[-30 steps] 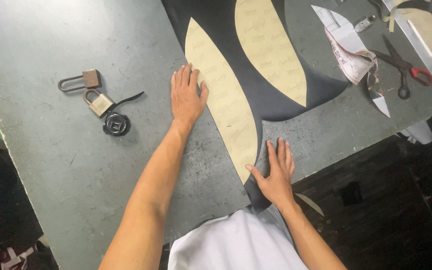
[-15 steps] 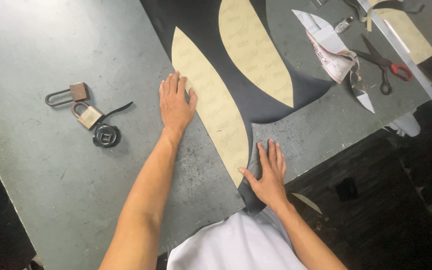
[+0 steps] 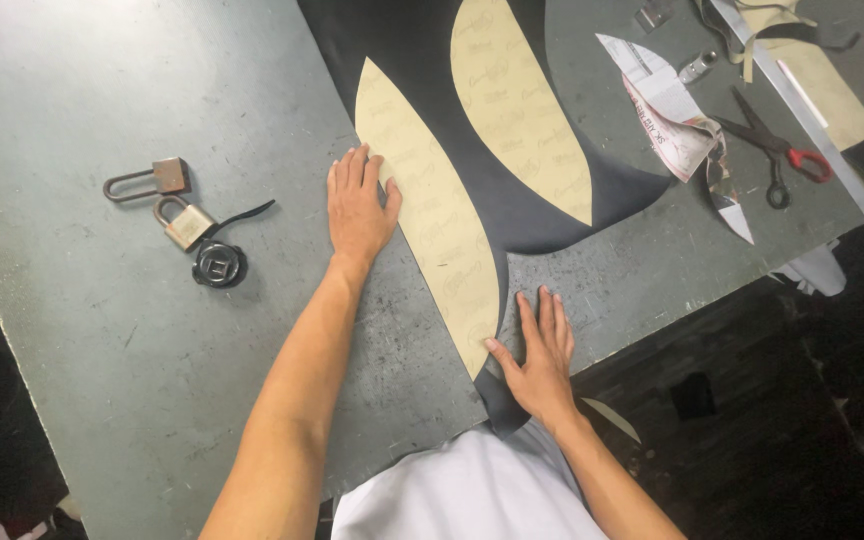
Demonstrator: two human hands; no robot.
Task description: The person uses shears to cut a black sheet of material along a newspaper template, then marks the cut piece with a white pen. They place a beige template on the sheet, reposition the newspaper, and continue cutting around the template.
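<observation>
On the scratched grey-green worktable, the black sheet material lies flat under the long cream pointed paper pattern. Keep your left hand and right hand apart, both flat with open fingers, pressing evenly so the pattern cannot slip; two brass padlocks lie well aside.

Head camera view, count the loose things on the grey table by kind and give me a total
Cream curved pattern pieces: 2
Padlocks: 2
Scissors: 1
Black round knob: 1
Black sheet: 1
Total: 7
</observation>
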